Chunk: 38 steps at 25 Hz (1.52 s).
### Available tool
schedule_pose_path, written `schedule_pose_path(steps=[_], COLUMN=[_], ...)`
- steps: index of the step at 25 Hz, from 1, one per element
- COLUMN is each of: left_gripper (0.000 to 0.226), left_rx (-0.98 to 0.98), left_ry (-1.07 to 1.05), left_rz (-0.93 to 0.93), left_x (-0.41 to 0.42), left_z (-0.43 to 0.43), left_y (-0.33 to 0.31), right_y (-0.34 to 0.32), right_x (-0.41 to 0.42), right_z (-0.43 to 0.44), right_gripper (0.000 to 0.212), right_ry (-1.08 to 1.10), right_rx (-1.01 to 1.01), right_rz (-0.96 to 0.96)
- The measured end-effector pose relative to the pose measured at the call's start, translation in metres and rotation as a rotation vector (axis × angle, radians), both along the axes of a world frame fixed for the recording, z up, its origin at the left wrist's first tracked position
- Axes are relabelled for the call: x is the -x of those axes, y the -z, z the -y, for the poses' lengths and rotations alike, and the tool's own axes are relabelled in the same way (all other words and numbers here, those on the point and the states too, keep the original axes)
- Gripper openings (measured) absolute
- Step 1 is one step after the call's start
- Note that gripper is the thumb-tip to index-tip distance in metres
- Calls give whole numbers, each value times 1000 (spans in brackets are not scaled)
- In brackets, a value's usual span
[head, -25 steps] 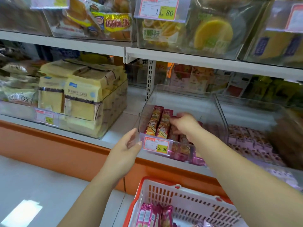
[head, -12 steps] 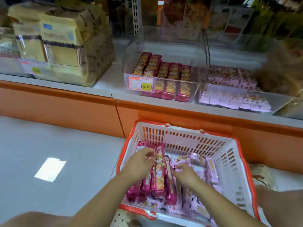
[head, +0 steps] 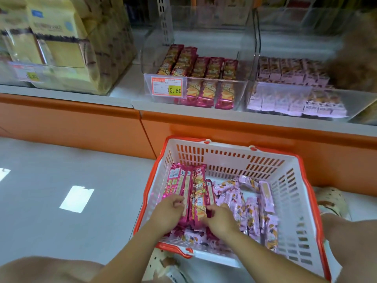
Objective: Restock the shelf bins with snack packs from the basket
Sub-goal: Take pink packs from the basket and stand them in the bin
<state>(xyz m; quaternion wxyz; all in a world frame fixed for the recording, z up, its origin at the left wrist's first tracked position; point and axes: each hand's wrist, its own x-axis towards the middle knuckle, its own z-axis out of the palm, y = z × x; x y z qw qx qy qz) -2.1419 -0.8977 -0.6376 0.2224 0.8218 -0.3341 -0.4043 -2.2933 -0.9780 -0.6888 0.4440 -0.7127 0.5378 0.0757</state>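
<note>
Beyond the gripped snack packs (head: 196,193), tag (head: 166,89) reads 15.60.

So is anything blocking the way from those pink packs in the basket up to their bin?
Nothing visible. The left hand and right hand grip the packs in the basket. The bin above is open over its low front wall and only partly filled.

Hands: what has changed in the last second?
Both hands left the shelf bin and dropped into the basket, where the left hand and right hand now grip a bundle of magenta snack packs. The bin, its price tag and its shelved packs stayed put.
</note>
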Motion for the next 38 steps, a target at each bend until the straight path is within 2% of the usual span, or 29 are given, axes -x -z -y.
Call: schedule_pose_path(steps=[4, 8, 11, 13, 16, 20, 28, 33, 38], left_gripper=[35, 41, 42, 39, 38, 44, 54, 44, 31], left_rx=[-32, -62, -102, -124, -66, 48, 135, 226, 425], left_ry=[-57, -82, -140, -150, -190, -255, -35, 97, 170], left_rz=[-77, -182, -371, -435, -538, -705, -564, -500, -500], left_x=[2, 11, 20, 22, 21, 23, 25, 1, -39], left_z=[-4, 0, 3, 3, 4, 4, 0, 9, 32], left_y=[9, 10, 6, 2, -6, -26, -67, -116, -204], right_y=[1, -5, -15, -19, -32, -57, -95, -139, -222], right_x=[2, 4, 7, 12, 19, 22, 17, 3, -36], right_z=[3, 0, -4, -8, -7, 10, 35, 43, 73], right_gripper=[40, 41, 44, 45, 42, 23, 47, 43, 45], right_ry=[122, 216, 263, 313, 332, 350, 347, 311, 244], right_rx=[-85, -167, -311, -385, -390, -340, -273, -224, -69], right_rz=[108, 222, 331, 391, 465, 565, 731, 877, 991])
